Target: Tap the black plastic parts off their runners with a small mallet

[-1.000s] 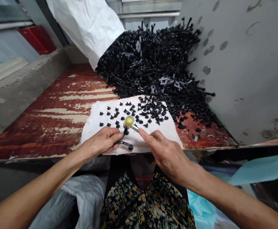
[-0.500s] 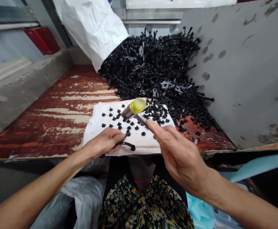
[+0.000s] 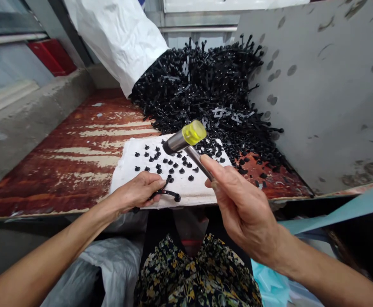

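Observation:
My left hand [image 3: 139, 190] pinches a black strip part [image 3: 169, 193] at the front edge of a white cloth pad [image 3: 122, 170]; one end of the part lies by a small black piece on the pad. Several small black round pieces [image 3: 181, 171] with upright stems stand across the pad. Above it, my right hand [image 3: 242, 204] is wrapped round the metal handle of a mallet [image 3: 179, 140]. The mallet head has a clear yellow face toward the upper right and a dark face toward the lower left.
A large heap of black parts [image 3: 202, 89] fills the back of the worn red-brown table [image 3: 74, 140], spilling from a white sack [image 3: 119, 42]. A grey panel [image 3: 317, 98] stands at the right. Below the table edge hangs a grey plastic bag [image 3: 112, 264].
The mallet head has tilted and moved slightly right, its yellow face now higher and sharper. My left hand still holds the black strip, shifted a little. The whole view has shifted slightly.

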`<state>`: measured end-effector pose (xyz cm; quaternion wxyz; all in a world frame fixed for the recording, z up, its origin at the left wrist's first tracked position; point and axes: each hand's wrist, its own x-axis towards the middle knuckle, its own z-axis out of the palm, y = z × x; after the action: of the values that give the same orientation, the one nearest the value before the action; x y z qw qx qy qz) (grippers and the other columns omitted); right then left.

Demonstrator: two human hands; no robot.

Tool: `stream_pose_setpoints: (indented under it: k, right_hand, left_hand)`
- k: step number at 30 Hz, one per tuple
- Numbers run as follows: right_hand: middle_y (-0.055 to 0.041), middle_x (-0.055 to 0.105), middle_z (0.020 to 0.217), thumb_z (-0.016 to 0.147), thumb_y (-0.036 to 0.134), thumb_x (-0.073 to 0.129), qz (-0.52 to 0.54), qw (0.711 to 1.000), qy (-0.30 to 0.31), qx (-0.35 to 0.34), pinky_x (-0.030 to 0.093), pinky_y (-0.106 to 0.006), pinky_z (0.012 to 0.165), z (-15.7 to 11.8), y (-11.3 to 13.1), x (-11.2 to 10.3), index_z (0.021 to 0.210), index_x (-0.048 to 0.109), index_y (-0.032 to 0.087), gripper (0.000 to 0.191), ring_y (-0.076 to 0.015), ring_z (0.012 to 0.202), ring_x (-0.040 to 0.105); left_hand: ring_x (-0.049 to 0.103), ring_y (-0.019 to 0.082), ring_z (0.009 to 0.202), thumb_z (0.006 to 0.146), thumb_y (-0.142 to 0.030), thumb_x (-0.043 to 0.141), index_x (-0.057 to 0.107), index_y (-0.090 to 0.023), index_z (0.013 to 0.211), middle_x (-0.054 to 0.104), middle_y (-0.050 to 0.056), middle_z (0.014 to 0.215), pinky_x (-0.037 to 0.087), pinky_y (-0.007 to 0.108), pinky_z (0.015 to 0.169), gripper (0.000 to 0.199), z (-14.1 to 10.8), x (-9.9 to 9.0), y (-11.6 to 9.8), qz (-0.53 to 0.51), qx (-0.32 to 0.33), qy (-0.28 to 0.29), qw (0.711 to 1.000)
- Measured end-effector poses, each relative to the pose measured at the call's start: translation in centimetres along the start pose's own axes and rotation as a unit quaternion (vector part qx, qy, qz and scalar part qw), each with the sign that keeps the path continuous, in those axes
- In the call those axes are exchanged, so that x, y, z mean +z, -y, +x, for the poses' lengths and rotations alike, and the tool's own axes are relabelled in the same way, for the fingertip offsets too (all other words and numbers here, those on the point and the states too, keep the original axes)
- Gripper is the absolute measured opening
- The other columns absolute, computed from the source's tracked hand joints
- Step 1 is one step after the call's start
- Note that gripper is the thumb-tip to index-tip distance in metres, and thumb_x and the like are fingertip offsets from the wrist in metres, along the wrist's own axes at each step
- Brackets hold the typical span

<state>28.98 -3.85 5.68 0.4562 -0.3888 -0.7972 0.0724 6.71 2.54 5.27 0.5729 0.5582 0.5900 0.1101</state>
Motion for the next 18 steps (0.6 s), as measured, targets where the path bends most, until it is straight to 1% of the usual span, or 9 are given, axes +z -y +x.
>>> stream_pose_setpoints:
  k: [2,5,7,8,10,12,13,15,18]
  right_hand:
    - [-0.0108,0.064,0.101,0.090,0.000,0.037,-0.028,0.999,0.028,-0.001,0.057,-0.032,0.074,-0.4,0.0,0.4,0.149,0.034,0.021,0.063,-0.0184,0.082,0.063]
    - [-0.0091,0.062,0.089,0.085,-0.001,0.037,-0.127,0.969,0.209,0.032,0.055,-0.029,0.057,-1.0,-0.7,1.2,0.146,0.041,0.018,0.064,-0.0167,0.061,0.059]
    - [-0.0084,0.062,0.088,0.085,0.000,0.037,-0.126,0.954,0.264,0.061,0.054,-0.030,0.057,-1.2,-1.2,1.3,0.144,0.043,0.019,0.063,-0.0155,0.058,0.058]
    - [-0.0086,0.063,0.091,0.087,0.001,0.037,-0.095,0.964,0.239,0.071,0.055,-0.030,0.062,-1.2,-1.3,1.1,0.144,0.043,0.019,0.060,-0.0159,0.063,0.060]
    - [-0.0086,0.065,0.095,0.092,0.007,0.036,-0.013,0.987,0.134,0.090,0.056,-0.031,0.072,-1.1,-1.4,0.3,0.142,0.044,0.020,0.052,-0.0164,0.074,0.063]
    - [-0.0069,0.065,0.095,0.095,0.016,0.040,0.059,0.987,0.036,0.145,0.055,-0.028,0.069,-1.2,-1.6,-0.7,0.138,0.048,0.023,0.045,-0.0152,0.076,0.063]
    - [-0.0053,0.065,0.092,0.095,0.021,0.044,0.092,0.976,0.006,0.195,0.054,-0.025,0.061,-1.4,-1.8,-1.2,0.136,0.050,0.025,0.042,-0.0138,0.070,0.061]
    - [-0.0012,0.062,0.079,0.091,0.035,0.054,0.171,0.932,-0.035,0.319,0.044,-0.021,0.041,-2.0,-2.7,-2.0,0.129,0.055,0.026,0.040,-0.0110,0.053,0.053]
    - [0.0047,0.052,0.062,0.069,0.050,0.073,0.281,0.830,-0.100,0.472,0.033,-0.017,0.029,-2.8,-4.5,-2.6,0.108,0.062,0.024,0.048,-0.0078,0.040,0.040]
  left_hand:
    - [0.030,0.004,0.033,0.070,-0.054,0.062,0.046,-0.018,0.059,0.047,-0.004,0.044,0.016,0.016,0.034,0.041,0.1,0.1,0.1,0.002,0.000,-0.001,1.000]
    - [0.033,0.005,0.036,0.073,-0.048,0.063,0.050,-0.017,0.063,0.047,-0.004,0.046,0.020,0.015,0.035,0.035,0.3,0.3,0.3,-0.006,-0.006,-0.018,1.000]
    - [0.035,0.005,0.036,0.073,-0.048,0.064,0.052,-0.017,0.066,0.048,-0.004,0.047,0.022,0.015,0.036,0.035,0.4,0.2,0.4,-0.013,-0.010,-0.016,1.000]
    - [0.036,0.005,0.036,0.072,-0.050,0.066,0.052,-0.017,0.067,0.049,-0.004,0.047,0.021,0.015,0.035,0.036,0.4,0.1,0.5,-0.019,-0.011,-0.011,1.000]
    - [0.037,0.005,0.036,0.071,-0.054,0.069,0.052,-0.017,0.068,0.052,-0.003,0.050,0.020,0.015,0.035,0.041,0.2,-0.5,0.9,-0.044,-0.006,0.006,0.999]
    - [0.040,0.005,0.039,0.069,-0.058,0.072,0.054,-0.016,0.070,0.055,-0.002,0.054,0.022,0.014,0.036,0.045,-0.4,-1.4,1.4,-0.087,0.012,0.023,0.996]
    - [0.042,0.005,0.041,0.068,-0.059,0.073,0.054,-0.016,0.070,0.056,-0.001,0.056,0.024,0.014,0.037,0.047,-0.8,-2.0,1.7,-0.111,0.025,0.029,0.993]
    - [0.045,0.006,0.043,0.067,-0.059,0.075,0.056,-0.016,0.072,0.057,0.000,0.060,0.026,0.015,0.038,0.048,-1.6,-3.0,2.4,-0.152,0.047,0.029,0.987]
    - [0.047,0.007,0.045,0.066,-0.059,0.076,0.058,-0.015,0.072,0.058,0.001,0.061,0.027,0.016,0.038,0.048,-2.8,-4.2,3.2,-0.178,0.067,-0.002,0.982]
